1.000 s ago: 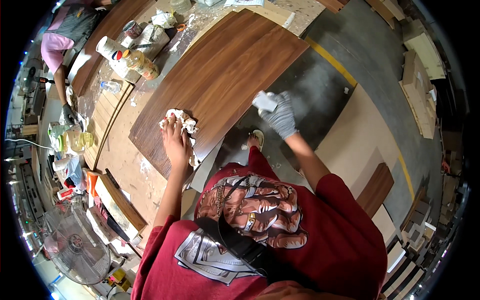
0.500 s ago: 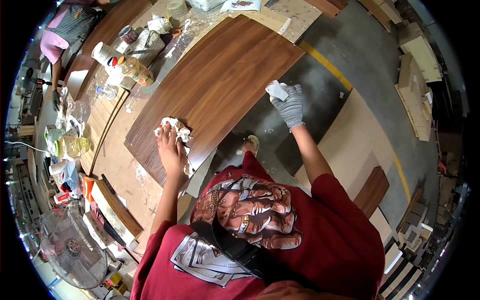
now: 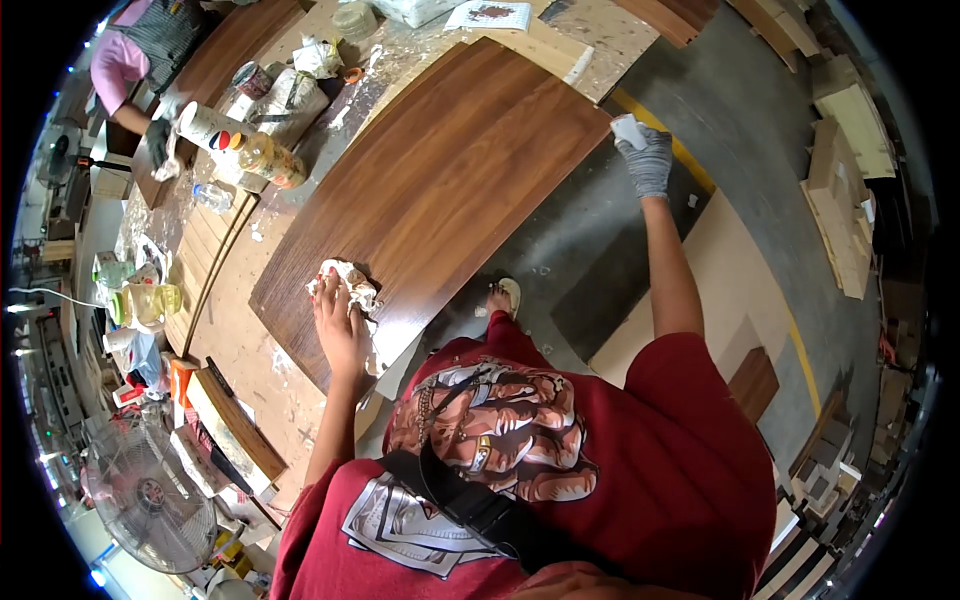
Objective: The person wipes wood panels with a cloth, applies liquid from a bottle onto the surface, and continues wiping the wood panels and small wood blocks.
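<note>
A dark brown wood-grain board (image 3: 440, 165) lies on the workbench in front of me. My left hand (image 3: 341, 330) is bare and rests on the board's near left end, its fingers curled over a crumpled white rag (image 3: 352, 285). My right hand (image 3: 647, 165) wears a grey knitted glove. It grips a small white block (image 3: 628, 131) right by the board's far right corner. Whether the block touches the board's edge there, I cannot tell.
Bottles stand left of the board, among them a yellow-capped one (image 3: 262, 158), beside a paint-smeared can (image 3: 252, 80). A co-worker's gloved hand (image 3: 157, 145) is at another board on the far left. A fan (image 3: 150, 495) stands at lower left. Panels (image 3: 690, 290) lie on the right.
My right hand has moved away from me and to the right with the white block, along the board's edge to its far corner. The left hand stays nearly in place. The co-worker's arm has shifted.
</note>
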The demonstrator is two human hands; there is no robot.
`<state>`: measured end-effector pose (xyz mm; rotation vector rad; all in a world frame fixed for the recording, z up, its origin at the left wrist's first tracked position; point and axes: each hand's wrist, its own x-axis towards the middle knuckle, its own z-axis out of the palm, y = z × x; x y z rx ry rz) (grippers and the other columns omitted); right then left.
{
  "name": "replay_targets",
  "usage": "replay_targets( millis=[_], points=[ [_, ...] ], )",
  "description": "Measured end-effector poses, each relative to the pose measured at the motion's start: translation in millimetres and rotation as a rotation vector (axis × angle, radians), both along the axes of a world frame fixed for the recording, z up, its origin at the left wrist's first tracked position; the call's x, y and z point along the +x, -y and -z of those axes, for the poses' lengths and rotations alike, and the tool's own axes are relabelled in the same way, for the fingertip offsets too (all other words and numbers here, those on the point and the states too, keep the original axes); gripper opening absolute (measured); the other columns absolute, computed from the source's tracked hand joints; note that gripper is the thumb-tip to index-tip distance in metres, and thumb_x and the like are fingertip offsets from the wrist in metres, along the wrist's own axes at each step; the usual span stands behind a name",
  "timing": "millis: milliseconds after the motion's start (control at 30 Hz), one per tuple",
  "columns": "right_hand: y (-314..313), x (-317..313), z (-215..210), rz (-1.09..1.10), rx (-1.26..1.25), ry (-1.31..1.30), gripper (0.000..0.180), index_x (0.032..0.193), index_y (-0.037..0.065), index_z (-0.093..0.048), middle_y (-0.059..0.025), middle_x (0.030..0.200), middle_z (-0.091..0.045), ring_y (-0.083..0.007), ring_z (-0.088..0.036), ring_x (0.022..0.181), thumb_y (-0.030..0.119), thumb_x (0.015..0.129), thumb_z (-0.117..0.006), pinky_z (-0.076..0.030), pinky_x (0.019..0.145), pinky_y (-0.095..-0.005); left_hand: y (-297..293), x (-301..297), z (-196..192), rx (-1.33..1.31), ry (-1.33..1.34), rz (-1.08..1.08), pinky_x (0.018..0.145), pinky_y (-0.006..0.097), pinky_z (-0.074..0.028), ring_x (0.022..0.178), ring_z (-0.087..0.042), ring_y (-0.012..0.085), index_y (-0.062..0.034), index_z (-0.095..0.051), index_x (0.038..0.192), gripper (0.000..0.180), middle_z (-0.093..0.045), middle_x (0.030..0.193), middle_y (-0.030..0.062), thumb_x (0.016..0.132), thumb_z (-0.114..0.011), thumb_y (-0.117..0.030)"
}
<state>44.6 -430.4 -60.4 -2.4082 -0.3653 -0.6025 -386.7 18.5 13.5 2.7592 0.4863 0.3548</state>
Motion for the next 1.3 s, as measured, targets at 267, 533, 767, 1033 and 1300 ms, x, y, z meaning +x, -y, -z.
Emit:
replay_targets(
  millis=[267, 533, 767, 1033, 1300],
  points=[
    [-29, 0, -41, 0.096, 0.377, -0.205, 0.043, 0.115, -0.002, -0.067, -0.0155, 0.105, -0.068, -0.0271, -0.064, 0.09, 0.036, 0.094, -0.064, -0.051, 0.088, -0.0377, 0, 0, -4, -0.06, -0.025, 0.004, 0.124, 0.05, -0.017, 0.151, -0.027, 0.0347, -0.0038, -0.061, 0.133, 0.042, -0.042, 0.158, 0.0099, 0.096, -0.055, -0.022],
    [-249, -184, -55, -0.743, 1.391, -1.303, 0.042, 0.124, 0.002, -0.063, -0.0073, 0.105, -0.07, -0.0198, -0.071, 0.085, 0.037, 0.102, -0.058, -0.061, 0.07, -0.0319, 16, 25, -21, -0.304, 0.117, 0.035, 0.124, 0.052, -0.002, 0.155, -0.017, 0.033, -0.0155, -0.046, 0.152, 0.065, -0.035, 0.163, 0.0101, 0.094, -0.06, -0.039],
    [-295, -282, -73, -0.976, 0.839, -0.956, 0.036, 0.134, -0.001, -0.061, -0.0042, 0.127, -0.067, -0.0119, -0.059, 0.115, 0.018, 0.103, -0.057, -0.044, 0.105, -0.0289, 31, 19, -32, -0.644, 0.242, -0.124, 0.123, 0.05, -0.011, 0.15, -0.029, 0.0367, -0.0047, -0.051, 0.144, 0.073, -0.042, 0.155, 0.0214, 0.083, -0.079, -0.033],
    [-330, -302, -97, -1.082, 0.614, -0.871, 0.031, 0.127, 0.001, -0.063, -0.0123, 0.121, -0.068, -0.0223, -0.062, 0.114, 0.011, 0.098, -0.063, -0.048, 0.101, -0.0342, 14, -18, -17, -1.195, 0.63, -0.067, 0.113, 0.033, -0.034, 0.133, -0.046, 0.0182, 0.0016, -0.041, 0.148, 0.058, -0.052, 0.141, 0.0098, 0.094, -0.062, 0.001],
    [-362, -319, -62, -0.983, -0.541, -0.048, 0.065, 0.149, 0.021, -0.049, -0.013, 0.158, -0.038, -0.0322, -0.028, 0.149, 0.043, 0.089, -0.062, -0.016, 0.122, -0.0498, -73, -63, 5, -1.12, 0.599, -0.255, 0.095, 0.027, -0.045, 0.107, -0.058, 0.0105, -0.0018, -0.05, 0.139, 0.042, -0.062, 0.12, 0.0021, 0.099, -0.06, -0.004]
  ],
)
